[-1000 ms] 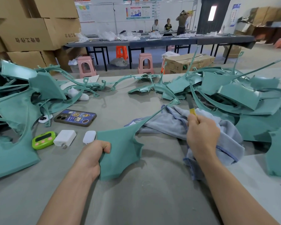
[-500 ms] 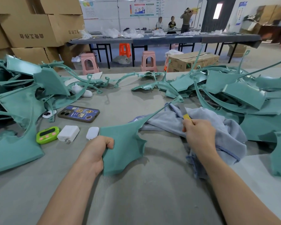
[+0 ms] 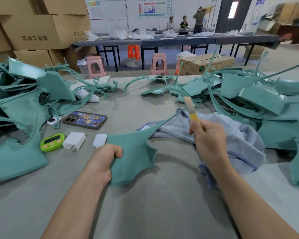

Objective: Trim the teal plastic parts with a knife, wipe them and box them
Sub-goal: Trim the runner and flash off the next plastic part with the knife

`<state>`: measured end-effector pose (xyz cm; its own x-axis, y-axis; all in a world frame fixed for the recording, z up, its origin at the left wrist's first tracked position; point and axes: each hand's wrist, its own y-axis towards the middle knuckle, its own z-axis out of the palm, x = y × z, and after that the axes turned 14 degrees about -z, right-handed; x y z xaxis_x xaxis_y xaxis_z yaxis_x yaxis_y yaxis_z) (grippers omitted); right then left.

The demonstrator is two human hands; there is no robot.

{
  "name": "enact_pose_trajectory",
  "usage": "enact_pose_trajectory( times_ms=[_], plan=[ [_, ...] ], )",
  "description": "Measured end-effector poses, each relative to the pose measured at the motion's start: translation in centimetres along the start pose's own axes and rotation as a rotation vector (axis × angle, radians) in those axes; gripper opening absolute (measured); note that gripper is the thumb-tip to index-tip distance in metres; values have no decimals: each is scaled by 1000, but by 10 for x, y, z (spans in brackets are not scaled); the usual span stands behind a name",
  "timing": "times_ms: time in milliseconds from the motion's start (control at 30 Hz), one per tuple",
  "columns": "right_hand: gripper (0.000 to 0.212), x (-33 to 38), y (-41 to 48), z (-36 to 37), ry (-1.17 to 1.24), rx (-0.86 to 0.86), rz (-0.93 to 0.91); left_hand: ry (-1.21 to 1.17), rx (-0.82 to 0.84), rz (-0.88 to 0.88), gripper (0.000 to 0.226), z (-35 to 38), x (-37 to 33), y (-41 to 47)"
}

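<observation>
My left hand grips the near left edge of a teal plastic part, a flat jagged panel whose thin arm runs up and right toward the cloth. A knife with a yellow band is held by my right hand, its blade blurred and tilted up and left, just right of the part's thin arm. A light blue cloth lies crumpled under and behind my right hand. Piles of teal parts fill the left side and the right side of the table.
A phone, a green timer, a white charger and a white case lie left of the held part. Cardboard boxes are stacked at the back left. Another box and stools stand beyond the table's far edge.
My right hand has lifted off the cloth and swung the knife up, so its blade shows above the fist. My left hand keeps its grip on the teal part.
</observation>
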<state>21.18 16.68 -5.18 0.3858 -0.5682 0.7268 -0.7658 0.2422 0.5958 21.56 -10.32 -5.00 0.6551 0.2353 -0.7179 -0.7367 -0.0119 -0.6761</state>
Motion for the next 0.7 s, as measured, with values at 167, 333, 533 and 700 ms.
enact_pose_trajectory(
  times_ms=[167, 333, 533, 700],
  plan=[
    [44, -7, 5, -4, -175, -146, 191, 3, 6, -1, 51, 1, 1, 0],
    [44, 5, -7, 3, -157, 12, -161, -24, -18, 0, 46, 1, 0, 0],
    [43, 1, -5, -3, -165, 0, -93, -79, -21, 56, 48, -1, 1, 2],
    [45, 10, -10, -2, -153, 111, -59, -157, -132, 458, 36, 10, 0, 3]
  ],
)
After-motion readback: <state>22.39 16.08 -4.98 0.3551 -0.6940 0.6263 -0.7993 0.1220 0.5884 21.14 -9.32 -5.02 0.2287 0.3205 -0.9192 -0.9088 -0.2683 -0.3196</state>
